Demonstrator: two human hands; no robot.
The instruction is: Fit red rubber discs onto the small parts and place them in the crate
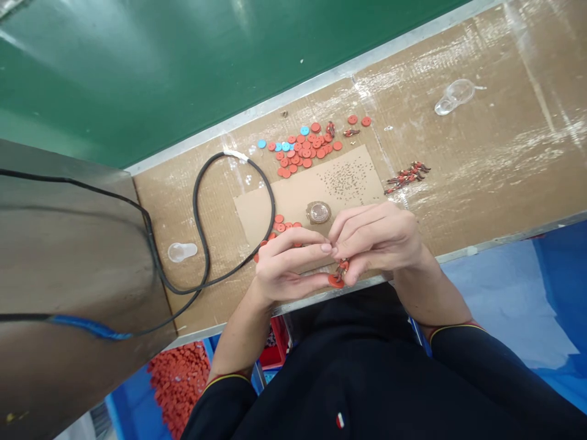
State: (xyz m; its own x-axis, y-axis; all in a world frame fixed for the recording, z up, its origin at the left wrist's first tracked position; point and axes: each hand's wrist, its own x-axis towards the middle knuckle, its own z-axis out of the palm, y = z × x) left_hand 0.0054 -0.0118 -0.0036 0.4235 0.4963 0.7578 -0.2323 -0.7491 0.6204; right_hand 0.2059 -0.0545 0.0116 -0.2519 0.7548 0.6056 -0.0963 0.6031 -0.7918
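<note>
Both hands meet over the near edge of a cardboard-covered bench [481, 159]. My left hand [288, 263] pinches a small red disc [335, 281] between thumb and fingers. My right hand [378, 238] is closed around a small dark red-and-black part [342, 266] that sits just above the disc. Just beyond my fingers lies a round brown fixture with a clear centre [318, 212] on a smaller cardboard sheet [293, 201]. A few more red discs [282, 225] lie beside my left hand.
A heap of red and a few blue discs [305, 150] lies further back, with a bundle of small wired parts [407, 177] to the right. A black cable [202, 238] loops on the left from a grey metal box [68, 256]. Clear plastic pieces [454, 98] [182, 251]. A bin of red discs [178, 382] below.
</note>
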